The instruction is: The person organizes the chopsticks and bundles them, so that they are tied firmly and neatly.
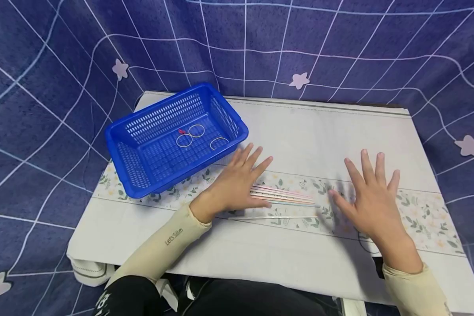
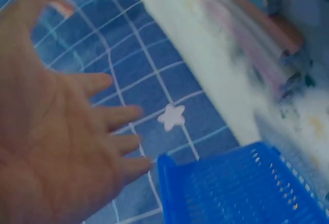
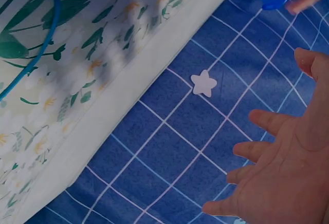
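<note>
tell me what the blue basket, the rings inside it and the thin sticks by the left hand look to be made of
Basket: moulded plastic, glossy blue, with slotted walls and floor. Rings: thin pale loops, probably rubber bands, though wire or plastic cannot be ruled out. Sticks: slim pastel rods in pink, blue and white, likely plastic or paper straws; too small to tell which.

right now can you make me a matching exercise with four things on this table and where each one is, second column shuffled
Things:
1. blue basket
2. rubber rings
3. straws
4. right hand

Places:
A. lying on the cloth between the two hands
B. spread flat over the floral band, near the table's right side
C. at the table's far left corner
D. inside the basket, on its floor

Pairs: 1-C, 2-D, 3-A, 4-B
</note>
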{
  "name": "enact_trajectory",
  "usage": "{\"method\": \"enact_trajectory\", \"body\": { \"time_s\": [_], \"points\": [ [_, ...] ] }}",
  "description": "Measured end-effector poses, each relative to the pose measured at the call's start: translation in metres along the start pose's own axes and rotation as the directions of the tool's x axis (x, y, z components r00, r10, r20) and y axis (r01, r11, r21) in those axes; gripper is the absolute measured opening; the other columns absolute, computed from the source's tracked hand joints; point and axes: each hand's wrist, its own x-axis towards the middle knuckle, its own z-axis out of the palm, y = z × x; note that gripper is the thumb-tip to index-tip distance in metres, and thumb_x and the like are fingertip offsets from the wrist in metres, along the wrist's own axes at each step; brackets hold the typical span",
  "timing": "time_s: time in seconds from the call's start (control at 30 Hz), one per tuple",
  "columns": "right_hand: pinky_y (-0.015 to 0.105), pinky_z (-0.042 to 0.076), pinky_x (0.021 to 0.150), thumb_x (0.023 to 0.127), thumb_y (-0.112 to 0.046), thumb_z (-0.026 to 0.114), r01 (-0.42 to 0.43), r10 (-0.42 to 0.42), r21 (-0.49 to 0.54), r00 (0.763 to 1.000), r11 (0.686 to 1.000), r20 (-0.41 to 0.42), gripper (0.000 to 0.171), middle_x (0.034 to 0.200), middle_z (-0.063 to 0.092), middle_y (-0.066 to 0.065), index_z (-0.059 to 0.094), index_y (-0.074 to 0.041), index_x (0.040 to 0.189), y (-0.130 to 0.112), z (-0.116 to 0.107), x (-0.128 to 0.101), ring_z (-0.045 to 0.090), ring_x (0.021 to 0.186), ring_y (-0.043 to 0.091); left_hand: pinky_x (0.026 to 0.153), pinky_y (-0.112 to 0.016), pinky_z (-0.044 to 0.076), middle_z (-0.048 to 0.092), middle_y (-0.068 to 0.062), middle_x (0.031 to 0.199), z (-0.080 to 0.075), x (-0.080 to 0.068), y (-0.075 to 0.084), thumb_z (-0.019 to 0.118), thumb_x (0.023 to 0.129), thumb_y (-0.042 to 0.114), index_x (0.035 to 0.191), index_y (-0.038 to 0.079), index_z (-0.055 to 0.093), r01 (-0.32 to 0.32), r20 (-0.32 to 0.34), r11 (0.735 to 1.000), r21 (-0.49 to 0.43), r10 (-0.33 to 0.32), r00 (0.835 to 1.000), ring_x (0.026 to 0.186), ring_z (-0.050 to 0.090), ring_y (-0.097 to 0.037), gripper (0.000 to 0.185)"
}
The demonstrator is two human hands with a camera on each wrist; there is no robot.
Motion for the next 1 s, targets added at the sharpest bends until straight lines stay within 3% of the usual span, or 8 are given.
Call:
{"method": "enact_trajectory", "body": {
  "time_s": [0.13,0.27,0.37,0.53,0.77,1.0],
  "points": [
    [0.084,-0.006,0.118,0.099,-0.059,0.061,-0.008,0.008,0.012,1.000,1.000,0.001,0.087,0.179,-0.001,0.011,0.027,-0.018,0.168,0.001,-0.002,-0.003,-0.015,0.165,0.041,0.134,-0.054,0.013,0.023,-0.022,0.174,0.011,-0.001,0.005,0.078,0.070,0.085,0.169,0.009,0.020,-0.007,0.196,1.000,-0.008,0.008,0.981,0.165,0.014,-0.043,0.138],
    [0.084,-0.007,0.118,0.099,-0.057,0.061,-0.019,0.019,0.026,1.000,0.999,0.016,0.087,0.179,0.001,0.015,0.028,-0.016,0.167,0.004,-0.004,-0.008,-0.014,0.164,0.044,0.127,-0.049,0.034,0.047,-0.022,0.157,0.017,-0.001,0.008,0.087,0.071,0.072,0.154,-0.002,0.044,-0.033,0.297,0.998,0.052,0.017,0.955,0.149,0.045,-0.040,0.119],
    [0.084,-0.006,0.118,0.099,-0.056,0.062,-0.031,0.030,0.040,0.999,0.999,0.022,0.086,0.178,0.004,0.018,0.029,-0.014,0.167,0.006,-0.006,-0.010,-0.014,0.164,0.045,0.113,-0.046,0.048,0.057,-0.019,0.141,0.019,0.002,0.009,0.086,0.080,0.057,0.138,-0.002,0.056,-0.061,0.294,0.993,0.097,0.030,0.955,0.128,0.058,-0.034,0.088],
    [0.085,-0.003,0.117,0.099,-0.056,0.063,-0.043,0.042,0.058,0.999,0.997,0.027,0.085,0.178,0.006,0.020,0.032,-0.013,0.165,0.009,-0.007,-0.013,-0.012,0.164,0.046,0.098,-0.044,0.055,0.063,-0.014,0.119,0.019,0.009,0.008,0.078,0.085,0.032,0.127,-0.001,0.059,-0.073,0.268,0.989,0.127,0.037,0.963,0.108,0.063,-0.028,0.057],
    [0.084,-0.003,0.118,0.102,-0.057,0.059,-0.051,0.046,0.093,0.998,0.994,0.052,0.081,0.178,0.004,0.019,0.033,-0.012,0.165,0.011,-0.005,-0.016,-0.014,0.164,0.046,0.088,-0.042,0.058,0.064,-0.013,0.113,0.024,0.016,0.016,0.075,0.087,0.028,0.124,0.000,0.058,-0.075,0.309,0.983,0.165,0.021,0.951,0.103,0.063,-0.027,0.050],
    [0.086,-0.002,0.117,0.102,-0.058,0.058,-0.054,0.045,0.121,0.996,0.991,0.076,0.080,0.178,0.005,0.021,0.036,-0.011,0.163,0.011,0.001,-0.018,-0.015,0.164,0.046,0.091,-0.040,0.059,0.064,-0.014,0.116,0.033,0.018,0.025,0.072,0.091,0.029,0.128,-0.001,0.056,-0.078,0.342,0.972,0.221,-0.002,0.940,0.106,0.065,-0.028,0.050]
  ]
}}
